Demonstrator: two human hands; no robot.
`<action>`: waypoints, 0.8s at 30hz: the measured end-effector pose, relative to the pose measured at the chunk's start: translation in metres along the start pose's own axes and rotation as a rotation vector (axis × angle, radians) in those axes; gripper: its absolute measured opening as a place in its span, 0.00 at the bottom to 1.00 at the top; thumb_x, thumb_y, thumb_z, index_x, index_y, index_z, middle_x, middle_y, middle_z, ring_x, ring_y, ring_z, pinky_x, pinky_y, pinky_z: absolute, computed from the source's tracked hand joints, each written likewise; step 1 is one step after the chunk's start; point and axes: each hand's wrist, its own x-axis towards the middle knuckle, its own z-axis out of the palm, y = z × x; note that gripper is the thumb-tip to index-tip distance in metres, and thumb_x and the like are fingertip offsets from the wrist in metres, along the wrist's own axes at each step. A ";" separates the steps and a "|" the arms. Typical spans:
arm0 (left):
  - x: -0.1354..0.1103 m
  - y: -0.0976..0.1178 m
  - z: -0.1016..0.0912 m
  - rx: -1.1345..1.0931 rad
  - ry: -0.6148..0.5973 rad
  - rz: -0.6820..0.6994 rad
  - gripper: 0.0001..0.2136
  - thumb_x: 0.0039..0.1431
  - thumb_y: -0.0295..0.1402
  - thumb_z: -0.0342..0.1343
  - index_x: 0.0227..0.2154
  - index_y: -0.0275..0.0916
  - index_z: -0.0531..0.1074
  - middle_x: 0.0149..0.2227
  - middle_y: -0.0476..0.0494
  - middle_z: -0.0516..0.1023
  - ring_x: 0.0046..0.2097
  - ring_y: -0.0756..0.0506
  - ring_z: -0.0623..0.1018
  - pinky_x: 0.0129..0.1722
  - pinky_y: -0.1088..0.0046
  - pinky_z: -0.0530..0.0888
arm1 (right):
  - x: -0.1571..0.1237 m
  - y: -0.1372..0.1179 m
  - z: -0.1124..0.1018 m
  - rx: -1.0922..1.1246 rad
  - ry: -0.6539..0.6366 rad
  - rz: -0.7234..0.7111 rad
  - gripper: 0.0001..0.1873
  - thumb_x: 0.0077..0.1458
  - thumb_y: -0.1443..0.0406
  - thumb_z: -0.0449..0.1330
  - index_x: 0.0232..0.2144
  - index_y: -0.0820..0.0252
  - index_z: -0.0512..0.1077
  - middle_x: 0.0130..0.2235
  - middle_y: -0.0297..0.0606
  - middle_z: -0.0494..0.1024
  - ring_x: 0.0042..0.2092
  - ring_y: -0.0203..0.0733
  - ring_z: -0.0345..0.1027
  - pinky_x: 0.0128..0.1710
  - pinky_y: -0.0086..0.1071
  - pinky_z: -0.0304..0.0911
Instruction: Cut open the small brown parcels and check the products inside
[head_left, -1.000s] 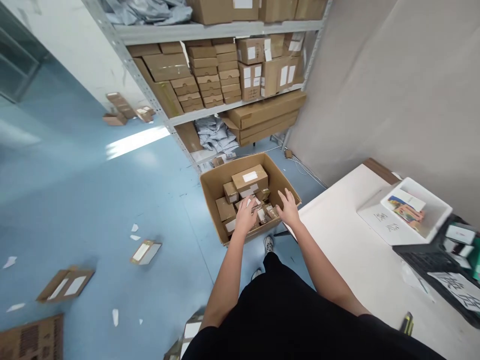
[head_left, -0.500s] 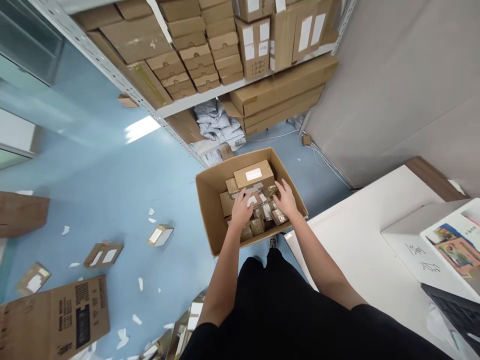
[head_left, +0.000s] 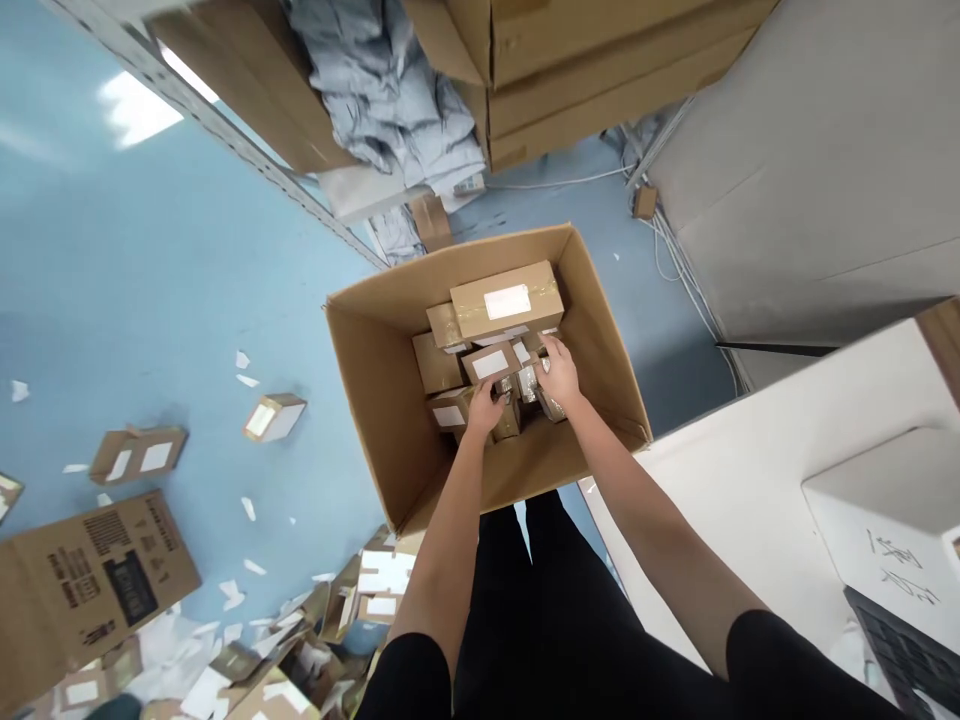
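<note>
A large open carton [head_left: 352, 370] with several small cardboard boxes in it stands in front of me. Both my hands reach down inside. My left hand [head_left: 485, 410] has its fingers curled at the lower edge of a small flat cardboard box [head_left: 474, 368] with white labels. At that box's right end, my right hand [head_left: 561, 376] grips with thumb and fingers. Behind it lies a longer taped box [head_left: 540, 290] with a white label. Tape-wrapped small boxes [head_left: 507, 420] sit under and beside my hands, partly hidden by them.
Shelving with grey mailing bags [head_left: 405, 110] and long cartons [head_left: 600, 90] stands ahead. A white table [head_left: 735, 480] is close on my right. Paper scraps, small boxes [head_left: 275, 416] and a printed carton [head_left: 97, 570] lie on the blue floor, with a heap of packaging [head_left: 285, 660] at lower left.
My view has tipped down and closer to the carton. My hands have gone from spread above the small boxes to closed at the flat labelled box.
</note>
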 end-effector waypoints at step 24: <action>0.194 -0.197 0.116 0.045 -0.224 -0.351 0.51 0.52 0.29 0.71 0.73 0.25 0.46 0.58 0.24 0.79 0.56 0.35 0.80 0.56 0.62 0.72 | 0.063 0.179 0.291 0.046 -0.439 0.233 0.58 0.47 0.70 0.66 0.76 0.63 0.47 0.62 0.54 0.72 0.60 0.58 0.70 0.60 0.48 0.66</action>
